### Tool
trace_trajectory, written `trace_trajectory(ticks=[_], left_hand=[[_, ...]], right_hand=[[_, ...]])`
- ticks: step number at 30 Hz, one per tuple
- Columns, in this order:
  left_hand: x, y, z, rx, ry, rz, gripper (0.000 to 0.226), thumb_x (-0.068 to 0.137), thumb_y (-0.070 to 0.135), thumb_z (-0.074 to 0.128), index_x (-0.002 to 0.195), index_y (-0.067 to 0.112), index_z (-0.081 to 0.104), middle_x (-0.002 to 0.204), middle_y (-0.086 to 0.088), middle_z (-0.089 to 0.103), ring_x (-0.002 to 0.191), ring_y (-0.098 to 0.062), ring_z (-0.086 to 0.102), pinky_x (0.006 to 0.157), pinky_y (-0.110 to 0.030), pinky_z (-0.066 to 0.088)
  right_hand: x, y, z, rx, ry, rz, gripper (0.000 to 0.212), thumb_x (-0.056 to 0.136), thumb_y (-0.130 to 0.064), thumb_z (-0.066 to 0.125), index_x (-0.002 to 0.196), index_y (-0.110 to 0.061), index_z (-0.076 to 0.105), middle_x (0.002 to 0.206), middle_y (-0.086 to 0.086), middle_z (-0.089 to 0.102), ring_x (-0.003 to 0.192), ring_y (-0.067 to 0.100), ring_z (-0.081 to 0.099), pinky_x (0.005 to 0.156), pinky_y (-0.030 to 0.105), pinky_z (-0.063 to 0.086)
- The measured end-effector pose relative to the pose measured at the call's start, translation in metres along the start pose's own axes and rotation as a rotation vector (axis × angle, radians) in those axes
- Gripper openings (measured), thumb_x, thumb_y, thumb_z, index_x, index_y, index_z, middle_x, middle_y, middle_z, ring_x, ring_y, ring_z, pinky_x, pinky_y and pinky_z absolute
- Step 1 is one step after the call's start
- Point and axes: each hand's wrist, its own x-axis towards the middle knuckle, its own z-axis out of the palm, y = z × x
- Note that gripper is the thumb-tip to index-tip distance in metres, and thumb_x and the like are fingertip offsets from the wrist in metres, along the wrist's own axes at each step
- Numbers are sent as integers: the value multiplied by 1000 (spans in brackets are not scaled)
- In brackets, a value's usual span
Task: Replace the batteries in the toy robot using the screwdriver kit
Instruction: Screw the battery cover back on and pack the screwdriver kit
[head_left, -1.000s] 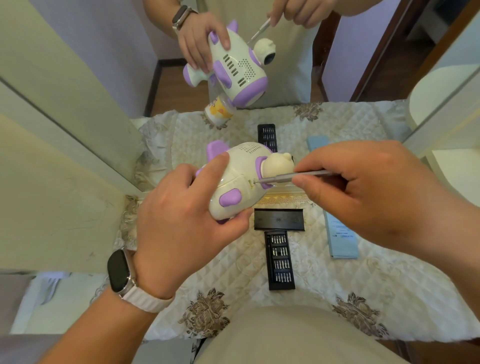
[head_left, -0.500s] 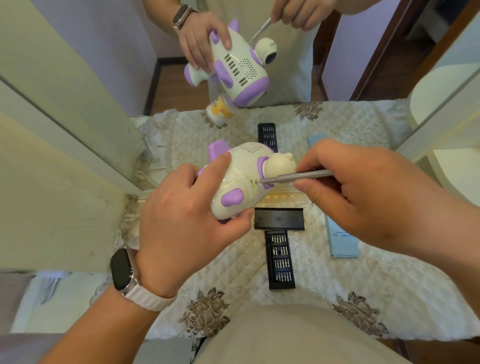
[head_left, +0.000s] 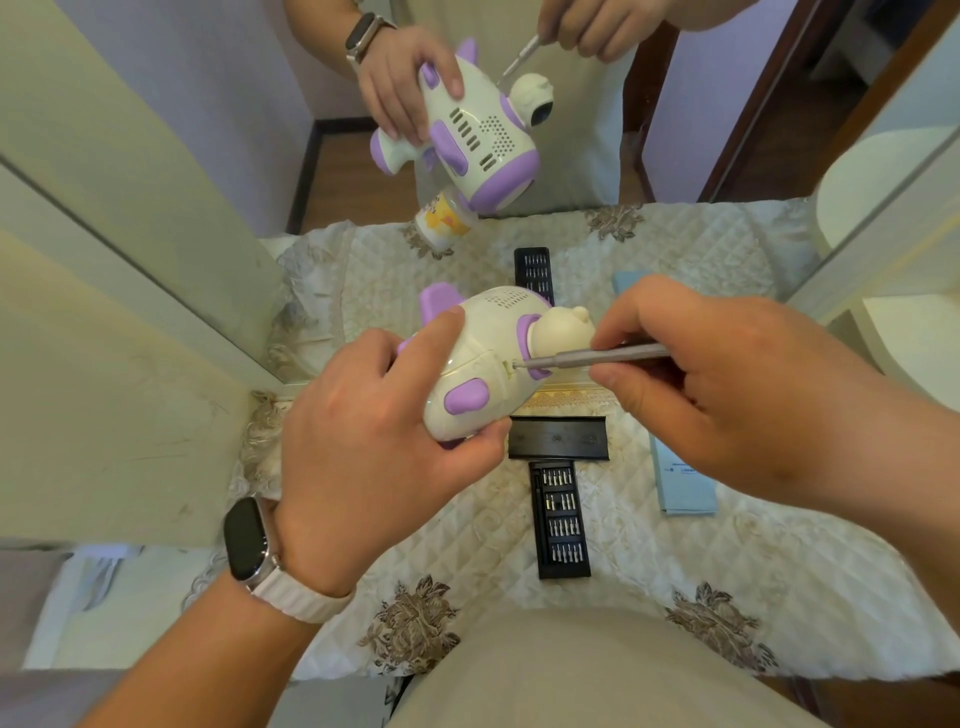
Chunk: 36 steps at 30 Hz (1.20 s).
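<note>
Toy robot (head_left: 483, 374) cream, purple; bit tray (head_left: 561, 519) black; cloth (head_left: 675, 561) cream, floral.

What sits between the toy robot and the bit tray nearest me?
In the head view, the black kit cover lies crosswise between the toy robot and the bit tray.

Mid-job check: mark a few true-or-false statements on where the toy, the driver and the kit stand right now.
1. The left hand grips the toy robot. True.
2. The screwdriver lies in the bit tray. False: the right hand pinches it, with its tip against the toy's body.
3. The bit tray lies open on the tablecloth, bits showing. True.
4. The blue booklet lies left of the bit tray. False: it lies to its right.
</note>
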Motion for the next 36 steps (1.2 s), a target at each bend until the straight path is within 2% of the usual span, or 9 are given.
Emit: trace_trajectory(ticks=[6, 10, 13, 15, 23, 27, 29, 31, 36], left_hand=[[0, 1, 0, 6, -12, 1, 65, 66, 52, 80, 123, 22, 69, 77, -4, 55, 65, -24, 54, 48, -34, 45], [0, 2, 1, -3, -15, 0, 66, 67, 53, 81, 124, 22, 68, 77, -4, 54, 64, -24, 53, 49, -32, 44], [0, 1, 1, -7, -21, -3, 65, 67, 53, 79, 124, 23, 68, 77, -4, 55, 65, -23, 53, 49, -33, 44], [0, 0, 1, -7, -23, -1, 65, 68, 53, 79, 125, 22, 68, 78, -4, 55, 66, -23, 52, 49, -33, 44], [0, -1, 4, -13, -26, 4, 66, 67, 53, 80, 124, 21, 68, 78, -4, 55, 65, -24, 53, 49, -35, 46], [0, -1, 5, -23, -27, 2, 67, 67, 53, 81, 124, 21, 68, 78, -4, 55, 65, -23, 53, 49, -35, 46], [0, -1, 5, -27, -27, -2, 67, 67, 53, 81, 125, 22, 67, 78, -4, 56, 65, -23, 54, 49, -35, 46], [0, -1, 5, -26, -26, 2, 67, 67, 52, 80, 125, 21, 67, 78, -5, 56, 65, -23, 53, 48, -35, 46], [-1, -1, 6, -14, -18, 16, 67, 67, 52, 81, 124, 20, 68, 79, -6, 56, 65, -24, 54, 48, -34, 45]], right_hand=[[3, 2, -1, -51, 36, 21, 43, 87, -60, 32, 87, -26, 59, 50, -18, 43, 45, 1, 45, 40, 22, 30], [2, 4, -1, 5, -1, 21, 31, 82, -56, 48, 104, -35, 45, 56, -15, 40, 58, 6, 49, 44, 20, 26], [1, 4, 0, 1, -39, 5, 18, 83, -42, 51, 97, -36, 41, 56, -15, 43, 64, 7, 51, 43, 21, 30], [1, 4, 0, -6, -26, 8, 11, 86, -41, 49, 93, -34, 46, 54, -17, 45, 55, 10, 50, 41, 23, 34], [3, 6, 3, -73, 37, 5, 47, 88, -60, 29, 83, -25, 59, 50, -22, 36, 45, -1, 39, 43, 18, 27], [3, 8, 3, -48, -13, 2, 32, 84, -58, 45, 101, -32, 49, 53, -19, 37, 44, 5, 42, 42, 19, 27], [2, 8, 3, -26, -50, 3, 20, 83, -46, 51, 99, -35, 43, 53, -16, 40, 58, 9, 50, 43, 20, 29], [2, 8, 2, -16, -48, 5, 12, 85, -40, 48, 95, -32, 45, 53, -17, 43, 57, 10, 52, 42, 22, 32], [1, 4, 1, -56, 24, -38, 24, 89, -44, 44, 89, -23, 55, 50, -19, 38, 41, 4, 44, 37, 22, 34]])
